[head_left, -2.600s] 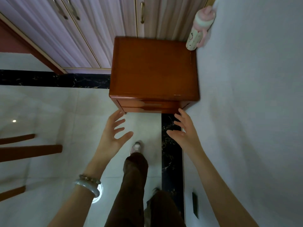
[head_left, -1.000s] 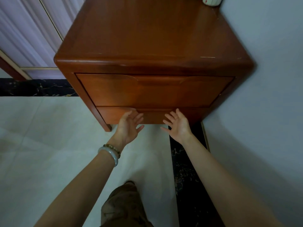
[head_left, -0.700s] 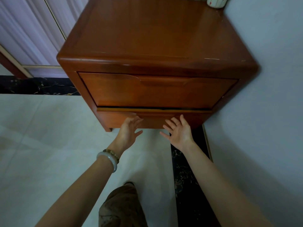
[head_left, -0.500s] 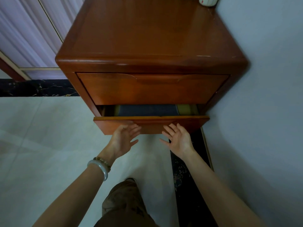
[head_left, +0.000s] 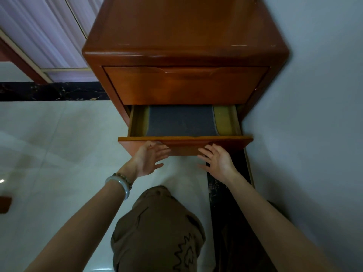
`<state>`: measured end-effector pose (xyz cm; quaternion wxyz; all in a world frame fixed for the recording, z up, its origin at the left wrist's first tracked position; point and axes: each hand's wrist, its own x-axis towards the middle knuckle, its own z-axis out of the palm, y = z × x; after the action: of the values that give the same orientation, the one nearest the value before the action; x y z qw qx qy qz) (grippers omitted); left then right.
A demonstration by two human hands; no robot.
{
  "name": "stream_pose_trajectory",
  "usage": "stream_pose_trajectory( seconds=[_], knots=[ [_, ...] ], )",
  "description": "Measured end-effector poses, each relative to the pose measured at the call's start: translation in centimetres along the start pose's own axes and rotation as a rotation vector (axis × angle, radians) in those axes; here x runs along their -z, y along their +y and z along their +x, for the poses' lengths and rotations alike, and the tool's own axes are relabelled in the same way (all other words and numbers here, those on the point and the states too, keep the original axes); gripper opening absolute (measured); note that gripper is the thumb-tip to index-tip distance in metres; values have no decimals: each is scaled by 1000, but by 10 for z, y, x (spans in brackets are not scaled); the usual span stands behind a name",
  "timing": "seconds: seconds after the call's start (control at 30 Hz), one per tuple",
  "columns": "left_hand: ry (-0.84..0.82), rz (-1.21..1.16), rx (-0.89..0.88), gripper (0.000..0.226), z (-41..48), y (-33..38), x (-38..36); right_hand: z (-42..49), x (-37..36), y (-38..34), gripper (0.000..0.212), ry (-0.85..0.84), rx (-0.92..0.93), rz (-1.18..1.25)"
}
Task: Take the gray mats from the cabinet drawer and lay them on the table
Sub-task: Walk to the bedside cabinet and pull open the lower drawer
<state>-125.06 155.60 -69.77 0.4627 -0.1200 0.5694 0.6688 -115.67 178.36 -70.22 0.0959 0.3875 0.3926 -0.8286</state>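
Note:
A small brown wooden cabinet (head_left: pixel 182 28) stands against the wall with two drawers. Its lower drawer (head_left: pixel 185 141) is pulled partly out, and gray mats (head_left: pixel 180 120) lie flat inside on the yellowish drawer floor. My left hand (head_left: pixel 149 159) is palm up with its fingertips under the drawer front's lower edge, left of centre. My right hand (head_left: pixel 219 159) is palm up too, fingers spread, touching the same edge right of centre. The upper drawer (head_left: pixel 184 85) stays closed. Neither hand holds a mat.
A pale wall (head_left: pixel 314 114) runs along the cabinet's right side. White floor tiles (head_left: pixel 59 144) with a black marble strip (head_left: pixel 51 91) lie to the left. Wardrobe doors (head_left: pixel 45 30) are behind. My bent knee in brown trousers (head_left: pixel 157 228) is below my arms.
The lower drawer has slid from shut to well out, uncovering the gray mats. Both hands came back toward me with the drawer front.

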Motion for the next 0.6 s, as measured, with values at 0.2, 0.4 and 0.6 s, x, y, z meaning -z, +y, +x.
stream_pose_trajectory(
  seconds=[0.2,0.4,0.6],
  knots=[
    [51,40,12,47,-10,-14,1,-16,8,14,36,0,-12,-20],
    [-5,115,57,56,-19,-23,8,-26,17,23,36,-2,-16,-102],
    [-47,127,83,58,-21,-22,12,-34,16,21,43,-15,-38,-179]
  ],
)
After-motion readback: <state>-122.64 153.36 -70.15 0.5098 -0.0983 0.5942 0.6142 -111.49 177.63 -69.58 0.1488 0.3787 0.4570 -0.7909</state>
